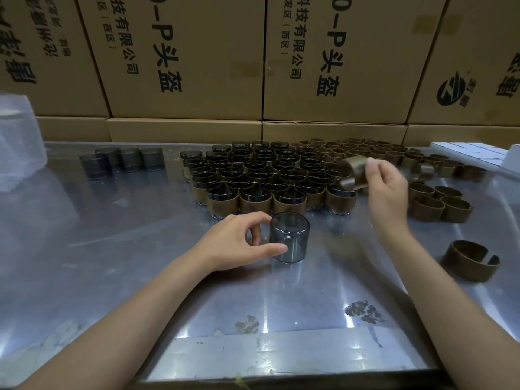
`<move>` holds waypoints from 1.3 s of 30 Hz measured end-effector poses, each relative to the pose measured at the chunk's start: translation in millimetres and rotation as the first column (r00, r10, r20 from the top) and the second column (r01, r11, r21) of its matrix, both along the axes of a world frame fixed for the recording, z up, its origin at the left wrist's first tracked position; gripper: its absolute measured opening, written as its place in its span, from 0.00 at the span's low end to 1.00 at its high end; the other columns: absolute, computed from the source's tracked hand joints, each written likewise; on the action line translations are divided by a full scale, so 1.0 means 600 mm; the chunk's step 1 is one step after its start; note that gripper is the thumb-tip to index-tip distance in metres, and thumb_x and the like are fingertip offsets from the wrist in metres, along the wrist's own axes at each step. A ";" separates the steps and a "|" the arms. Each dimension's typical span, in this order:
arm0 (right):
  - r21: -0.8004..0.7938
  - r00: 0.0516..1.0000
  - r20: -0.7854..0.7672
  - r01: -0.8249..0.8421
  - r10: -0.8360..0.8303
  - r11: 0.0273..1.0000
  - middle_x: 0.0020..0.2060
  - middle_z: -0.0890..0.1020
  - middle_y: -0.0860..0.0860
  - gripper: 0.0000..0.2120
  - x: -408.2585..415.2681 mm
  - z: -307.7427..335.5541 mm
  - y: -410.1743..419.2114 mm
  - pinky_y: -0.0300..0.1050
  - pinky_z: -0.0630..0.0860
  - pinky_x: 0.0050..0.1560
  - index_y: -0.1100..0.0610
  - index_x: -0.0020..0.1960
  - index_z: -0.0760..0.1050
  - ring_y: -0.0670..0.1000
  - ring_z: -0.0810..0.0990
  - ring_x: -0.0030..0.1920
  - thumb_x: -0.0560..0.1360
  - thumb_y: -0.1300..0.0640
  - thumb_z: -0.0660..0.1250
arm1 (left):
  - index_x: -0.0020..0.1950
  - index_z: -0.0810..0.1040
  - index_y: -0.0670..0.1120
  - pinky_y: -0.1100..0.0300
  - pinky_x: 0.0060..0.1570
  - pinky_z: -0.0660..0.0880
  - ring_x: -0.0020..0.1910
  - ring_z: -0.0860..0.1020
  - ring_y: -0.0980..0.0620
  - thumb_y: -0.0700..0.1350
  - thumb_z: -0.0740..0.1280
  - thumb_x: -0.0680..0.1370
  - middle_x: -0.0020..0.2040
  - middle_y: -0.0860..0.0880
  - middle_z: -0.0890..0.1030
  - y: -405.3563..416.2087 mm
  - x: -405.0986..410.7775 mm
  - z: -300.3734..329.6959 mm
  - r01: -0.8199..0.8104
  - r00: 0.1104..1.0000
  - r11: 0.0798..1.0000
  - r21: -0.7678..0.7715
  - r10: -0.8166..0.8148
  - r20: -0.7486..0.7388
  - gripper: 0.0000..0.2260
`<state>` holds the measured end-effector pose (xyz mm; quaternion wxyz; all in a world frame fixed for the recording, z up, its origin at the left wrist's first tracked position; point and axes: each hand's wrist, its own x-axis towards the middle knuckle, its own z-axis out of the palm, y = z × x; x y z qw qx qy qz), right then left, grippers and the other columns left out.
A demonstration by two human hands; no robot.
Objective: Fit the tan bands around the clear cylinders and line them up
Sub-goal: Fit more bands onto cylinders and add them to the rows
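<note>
A shiny metal table (pixel 112 249) stands before a wall of cardboard boxes (pixel 183 52). On it, just in front of the person, one clear cylinder (pixel 289 237) stands upright without a band; the left hand (pixel 239 243) grasps it at the side with thumb and fingers. The right hand (pixel 385 190) is raised to the right and beyond it, pinching a tan band (pixel 353 171), which looks blurred. I think the band should come down straight over the cylinder's top while the left hand keeps it steady. Beyond both hands stand the banded cylinders (pixel 267 181) in rows; the new one belongs at the near row. Loose bands (pixel 439 204) lie right of the right hand.
</note>
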<state>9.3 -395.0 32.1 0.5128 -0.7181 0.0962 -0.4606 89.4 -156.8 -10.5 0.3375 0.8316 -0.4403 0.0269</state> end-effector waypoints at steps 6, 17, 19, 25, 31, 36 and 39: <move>0.433 0.584 -0.071 -0.712 0.808 0.553 0.30 0.80 0.46 0.14 -0.011 0.016 0.051 0.34 0.77 0.33 0.52 0.39 0.85 0.43 0.80 0.31 0.73 0.49 0.63 | 0.52 0.78 0.58 0.59 0.37 0.70 0.38 0.76 0.60 0.70 0.54 0.72 0.40 0.59 0.80 -0.001 -0.005 0.015 -0.038 0.999 0.987 -0.158 0.042 0.025 0.22; 0.319 0.391 -0.338 -0.808 0.856 0.495 0.39 0.84 0.51 0.18 -0.011 0.006 0.056 0.36 0.80 0.41 0.54 0.47 0.84 0.46 0.83 0.39 0.70 0.40 0.69 | 0.48 0.72 0.49 0.50 0.40 0.73 0.41 0.74 0.55 0.58 0.51 0.80 0.41 0.56 0.74 -0.028 -0.047 0.018 0.048 0.997 0.924 -0.380 -0.019 0.081 0.17; 0.217 0.439 -0.371 -0.816 0.818 0.536 0.45 0.84 0.52 0.24 -0.014 0.010 0.051 0.43 0.80 0.48 0.53 0.54 0.82 0.50 0.83 0.46 0.66 0.37 0.72 | 0.45 0.71 0.47 0.52 0.39 0.72 0.40 0.72 0.56 0.57 0.51 0.80 0.39 0.55 0.71 -0.031 -0.047 0.019 0.043 0.995 0.917 -0.396 -0.004 0.098 0.17; 0.065 0.549 -0.394 -0.783 0.737 0.618 0.54 0.82 0.46 0.25 -0.029 0.002 0.048 0.46 0.74 0.56 0.45 0.57 0.79 0.48 0.78 0.58 0.62 0.41 0.76 | 0.43 0.70 0.47 0.52 0.47 0.71 0.46 0.72 0.53 0.55 0.51 0.80 0.44 0.52 0.72 -0.037 -0.039 0.017 0.034 0.992 0.907 -0.420 0.021 0.126 0.15; 0.128 0.520 -0.474 -0.758 0.711 0.640 0.59 0.80 0.43 0.13 -0.027 -0.011 0.047 0.46 0.75 0.61 0.43 0.59 0.77 0.45 0.78 0.61 0.74 0.50 0.68 | 0.46 0.70 0.53 0.54 0.47 0.71 0.44 0.74 0.58 0.64 0.50 0.76 0.42 0.60 0.75 -0.041 -0.042 0.002 -0.024 0.986 0.930 -0.367 -0.039 -0.162 0.17; 0.146 0.557 -0.485 -0.708 0.674 0.691 0.56 0.81 0.41 0.12 -0.026 -0.021 0.061 0.38 0.77 0.54 0.40 0.61 0.75 0.40 0.77 0.60 0.81 0.50 0.58 | 0.59 0.67 0.55 0.46 0.60 0.71 0.54 0.77 0.54 0.70 0.47 0.72 0.51 0.53 0.79 -0.041 -0.037 -0.002 -0.080 0.948 0.956 -0.281 -0.014 -0.319 0.27; 0.167 0.566 -0.459 -0.701 0.684 0.693 0.57 0.79 0.38 0.14 -0.026 -0.027 0.075 0.36 0.74 0.56 0.40 0.62 0.74 0.38 0.76 0.60 0.79 0.46 0.56 | 0.68 0.70 0.55 0.50 0.69 0.65 0.65 0.72 0.58 0.69 0.46 0.75 0.62 0.55 0.77 -0.041 -0.032 -0.006 -0.067 0.931 0.960 -0.271 -0.038 -0.364 0.30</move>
